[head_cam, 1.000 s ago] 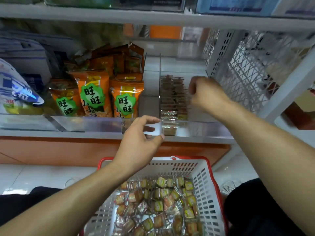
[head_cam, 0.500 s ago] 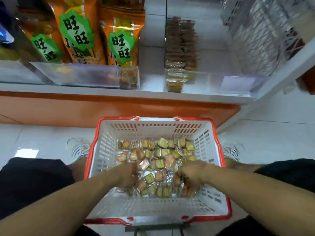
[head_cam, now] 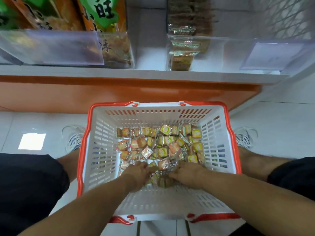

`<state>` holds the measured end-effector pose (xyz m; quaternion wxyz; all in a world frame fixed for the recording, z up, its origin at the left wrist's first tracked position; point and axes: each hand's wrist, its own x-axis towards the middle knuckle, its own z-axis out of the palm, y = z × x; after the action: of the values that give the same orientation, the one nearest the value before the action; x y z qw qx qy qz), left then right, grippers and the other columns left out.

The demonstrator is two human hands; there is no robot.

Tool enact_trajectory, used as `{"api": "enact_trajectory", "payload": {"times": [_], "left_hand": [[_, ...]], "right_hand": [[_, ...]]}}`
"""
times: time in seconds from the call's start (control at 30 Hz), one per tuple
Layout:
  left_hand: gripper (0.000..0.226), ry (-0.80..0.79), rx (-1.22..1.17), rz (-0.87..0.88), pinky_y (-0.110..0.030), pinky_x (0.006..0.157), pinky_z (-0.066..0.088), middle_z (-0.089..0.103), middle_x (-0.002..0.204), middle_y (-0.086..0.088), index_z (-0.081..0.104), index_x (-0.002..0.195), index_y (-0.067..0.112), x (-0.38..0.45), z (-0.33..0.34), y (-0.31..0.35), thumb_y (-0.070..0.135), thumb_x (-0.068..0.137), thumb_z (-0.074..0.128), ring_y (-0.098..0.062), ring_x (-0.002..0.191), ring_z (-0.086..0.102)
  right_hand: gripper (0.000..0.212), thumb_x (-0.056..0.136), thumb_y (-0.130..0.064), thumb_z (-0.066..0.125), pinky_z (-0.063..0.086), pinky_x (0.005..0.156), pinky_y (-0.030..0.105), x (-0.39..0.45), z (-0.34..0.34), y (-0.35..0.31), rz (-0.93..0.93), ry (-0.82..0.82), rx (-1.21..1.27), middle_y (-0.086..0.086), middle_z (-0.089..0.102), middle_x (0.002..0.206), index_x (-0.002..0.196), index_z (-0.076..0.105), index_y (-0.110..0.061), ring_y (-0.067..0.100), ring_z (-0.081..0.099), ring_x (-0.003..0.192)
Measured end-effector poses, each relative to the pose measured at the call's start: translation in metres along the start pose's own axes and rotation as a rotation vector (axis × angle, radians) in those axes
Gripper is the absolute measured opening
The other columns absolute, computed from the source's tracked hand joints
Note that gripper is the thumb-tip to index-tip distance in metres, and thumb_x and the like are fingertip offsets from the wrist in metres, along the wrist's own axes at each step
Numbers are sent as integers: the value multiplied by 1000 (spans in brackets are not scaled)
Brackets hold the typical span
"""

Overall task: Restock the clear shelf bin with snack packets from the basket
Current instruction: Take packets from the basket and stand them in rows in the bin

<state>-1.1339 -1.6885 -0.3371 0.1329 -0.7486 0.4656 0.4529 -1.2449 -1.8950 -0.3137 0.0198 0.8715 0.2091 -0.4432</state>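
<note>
The shelf [head_cam: 153, 72] runs right across the top of my view, white edge over an orange base, and on it sits the clear shelf bin [head_cam: 188, 53], with only a short row of packets stacked inside and plenty of room behind its front wall. To its left stand the big orange snack bags [head_cam: 109, 31], not my concern.

Down on the floor between my shoes is the basket [head_cam: 102, 150], white mesh walls, red rim, and its bottom is littered with snack packets [head_cam: 163, 147], small square foil-wrapped ones, green-labelled and orange-labelled mixed loose in a heap.

Both my hands are down in the near end of that heap. My left hand [head_cam: 136, 174] is curled in among the packets, and my right hand [head_cam: 189, 174] likewise, fingers buried in the pile with a cluster of packets gathered between the two. Whether either hand has truly closed round a packet I cannot tell, the fingertips are hidden under wrappers.

These look light, and I judge the wrap slick and crinkly, so a loose handful would likely slide apart. The contents seem like pressed blocks, firm enough to squeeze gently. Best to line several up flat-face to flat-face and pinch the stack at its two ends, then carry it up to the bin.
</note>
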Motion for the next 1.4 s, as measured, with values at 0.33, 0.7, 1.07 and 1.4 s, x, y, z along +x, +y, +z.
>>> {"api": "enact_trajectory", "payload": {"times": [0.33,0.7,1.07,1.4], "left_hand": [[59,23,-157,-97,-42,102,49,51,141,-10,38,149,21,27,11,1,38,97,61,-30,124,54],[56,86,-577,-69,-26,83,52,70,122,2,51,139,35,36,12,-2,15,89,61,-20,103,68],[21,116,-777,-188,-32,91,58,76,107,4,75,94,28,39,11,-11,10,89,66,-17,99,72],[34,109,-992,-74,-26,45,39,62,70,2,70,90,22,-19,-92,-26,-5,93,49,-11,52,49]], "right_hand": [[30,95,-7,54,53,88,43,16,-7,-8,32,169,377,13,59,120,125,57,-14,32,60,107],[81,85,5,54,41,83,55,45,6,-23,64,73,446,11,53,139,148,16,-27,38,57,119],[1,95,-19,56,46,75,29,49,7,-20,33,195,700,4,56,96,95,55,-19,18,53,78],[45,80,-3,72,50,72,34,-26,-123,27,110,24,890,2,62,107,117,59,-26,22,61,91]]}}
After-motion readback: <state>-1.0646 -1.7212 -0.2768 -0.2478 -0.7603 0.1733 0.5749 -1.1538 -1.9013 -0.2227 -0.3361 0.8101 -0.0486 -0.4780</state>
